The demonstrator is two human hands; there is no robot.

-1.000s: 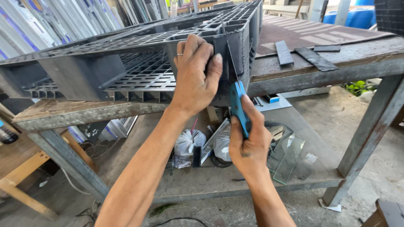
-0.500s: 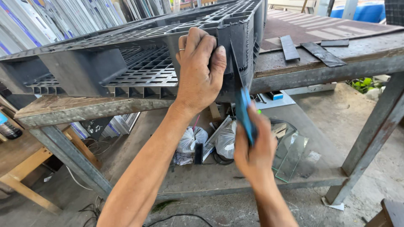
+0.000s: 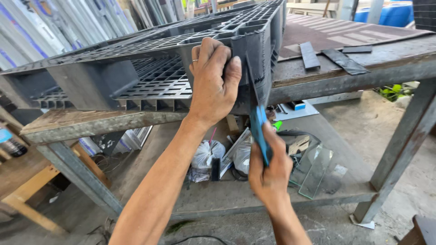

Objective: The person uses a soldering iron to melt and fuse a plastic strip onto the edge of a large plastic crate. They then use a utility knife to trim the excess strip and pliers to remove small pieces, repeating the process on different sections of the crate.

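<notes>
Left hand [image 3: 212,84]: fingers wrapped around the dark grey plastic grid pallet [image 3: 150,59] corner, frame centre.
Right hand [image 3: 270,171]: fingers closed around a blue-handled knife [image 3: 257,119], blade against the pallet edge.

On the lower shelf [image 3: 272,199] of the workbench lies a knotted white plastic bag [image 3: 206,154] with a second, clear crumpled bag [image 3: 240,156] just beside it to the right. Behind them, near the shelf's back edge, sits a small blue and white box [image 3: 297,105] on a pale flat sheet [image 3: 290,111]. At the far left edge a bottle [image 3: 10,144] shows a light blue label [image 3: 4,135] around its upper part, its lower part dark; no signs or screens are in view.
</notes>
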